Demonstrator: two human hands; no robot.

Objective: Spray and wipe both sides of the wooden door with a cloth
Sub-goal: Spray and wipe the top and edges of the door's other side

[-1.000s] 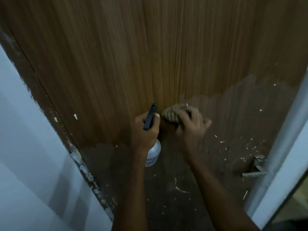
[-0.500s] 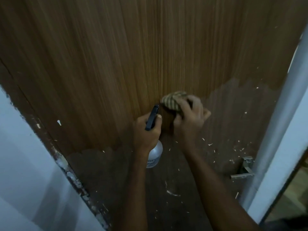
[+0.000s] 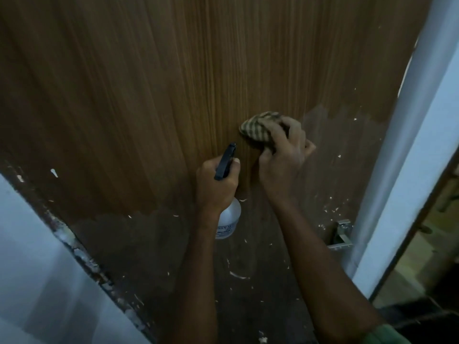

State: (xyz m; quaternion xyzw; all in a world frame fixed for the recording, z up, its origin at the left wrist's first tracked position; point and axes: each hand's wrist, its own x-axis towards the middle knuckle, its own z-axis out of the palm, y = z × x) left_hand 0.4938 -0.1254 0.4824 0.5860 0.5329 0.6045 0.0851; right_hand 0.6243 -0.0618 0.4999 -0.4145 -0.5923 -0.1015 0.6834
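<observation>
Right hand [image 3: 283,155] bunches the striped beige-and-brown cloth [image 3: 258,127] against the grained wooden door [image 3: 149,95], mid-panel. Left hand [image 3: 216,184] is wrapped round the white spray bottle with black trigger head [image 3: 229,217], just beside it. Silver metal door handle [image 3: 341,235] sits lower right, near the white door frame [image 3: 397,170]; white paint flecks [image 3: 238,275] dot the darker lower wood.

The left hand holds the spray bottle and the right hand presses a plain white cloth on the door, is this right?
Not quite. In the head view the cloth is striped, not plain white. The left hand does hold the spray bottle, and the right hand presses the cloth on the door.
</observation>
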